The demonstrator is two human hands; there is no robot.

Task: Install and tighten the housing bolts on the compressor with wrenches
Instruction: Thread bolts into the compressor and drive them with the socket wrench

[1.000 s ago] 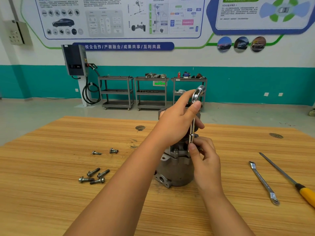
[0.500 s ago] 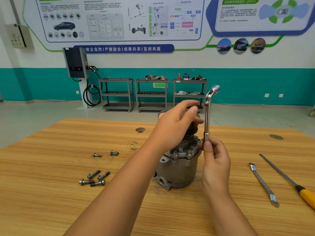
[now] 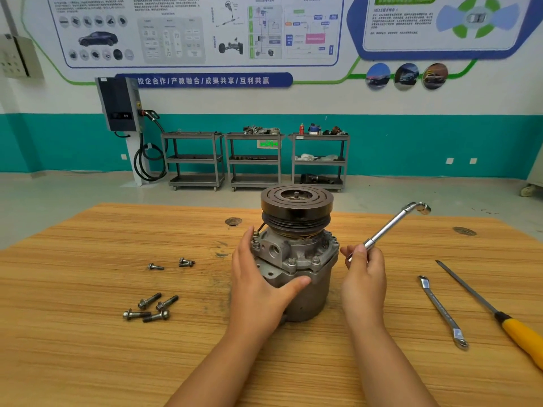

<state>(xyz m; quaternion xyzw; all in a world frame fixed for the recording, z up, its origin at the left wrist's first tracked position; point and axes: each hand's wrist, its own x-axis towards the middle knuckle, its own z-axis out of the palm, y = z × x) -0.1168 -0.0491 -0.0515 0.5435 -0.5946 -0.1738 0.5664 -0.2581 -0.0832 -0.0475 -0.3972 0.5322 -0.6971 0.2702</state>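
Standing upright, the compressor (image 3: 295, 249) is gripped round its left side by the left hand (image 3: 258, 289), while a socket wrench (image 3: 390, 227) is pinched just right of it by the right hand (image 3: 364, 277).

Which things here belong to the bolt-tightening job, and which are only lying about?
Job: compressor, held by left hand; socket wrench in right hand; loose bolts; flat wrench.
Lying about: yellow-handled tool; wall charger; shelf carts.

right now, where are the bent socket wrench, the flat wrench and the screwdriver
bent socket wrench (image 3: 390, 227), head view, middle of its shaft
flat wrench (image 3: 442, 311), head view, middle of its handle
screwdriver (image 3: 487, 306), head view, metal shaft near the yellow handle
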